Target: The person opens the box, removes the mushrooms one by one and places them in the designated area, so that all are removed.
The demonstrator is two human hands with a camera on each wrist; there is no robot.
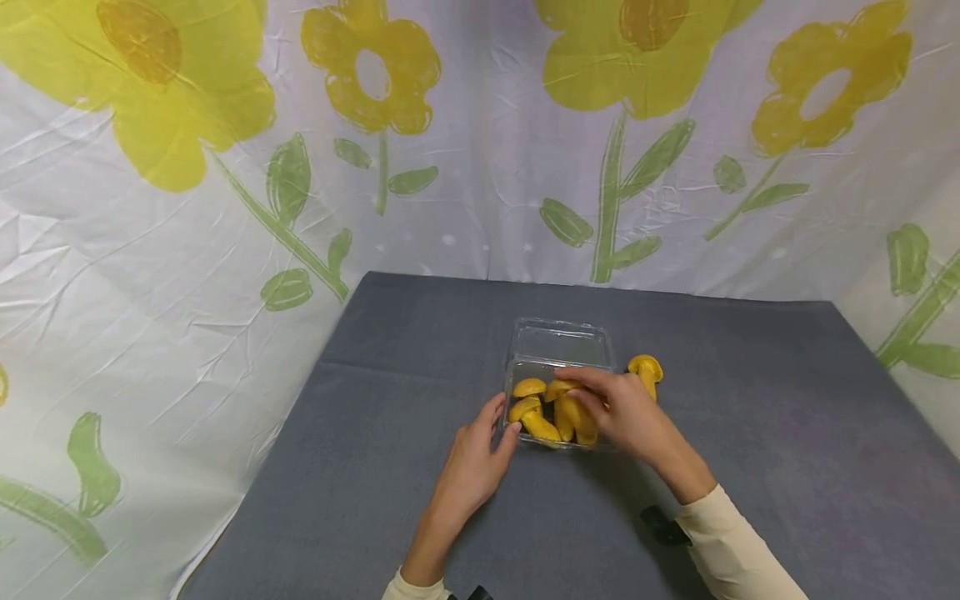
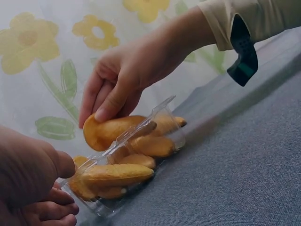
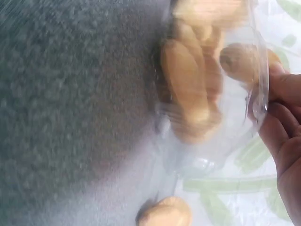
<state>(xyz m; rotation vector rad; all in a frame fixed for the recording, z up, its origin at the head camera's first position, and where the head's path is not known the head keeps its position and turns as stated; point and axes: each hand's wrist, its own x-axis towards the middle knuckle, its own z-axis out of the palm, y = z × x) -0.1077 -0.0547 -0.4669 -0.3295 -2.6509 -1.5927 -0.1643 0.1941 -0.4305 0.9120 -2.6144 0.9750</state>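
The right hand (image 1: 626,412) reaches over the clear plastic box (image 1: 558,392) from the right side, with its fingers (image 2: 101,96) bent down and its thumb pressed against a yellow mushroom-shaped piece (image 2: 115,129). The hand pinches this piece by its rounded cap, just above the near wall of the box; the piece is partly inside the box and leans on the ones below it. The left hand (image 1: 476,458) lies at the left front corner of the box, fingers loosely extended, with the fingertips and thumb touching the plastic wall. It steadies the box and does not curl round anything.

The box sits near the middle of the table (image 1: 390,467), its hinged lid (image 1: 561,340) folded open towards the far side. Inside lie several more yellow pieces (image 1: 536,417), stacked against each other and filling most of the tray. One more yellow piece (image 1: 646,368) lies on the table just beside the right edge of the box, behind the right hand.

The table is covered with a grey cloth. Behind and to both sides hangs a white sheet (image 1: 480,167) printed with big yellow flowers and green stems and leaves. Both arms wear cream sleeves (image 1: 731,542), and a dark strap (image 1: 663,527) shows at the right wrist. The right wrist view is blurred, showing only the box and the pieces through the plastic.
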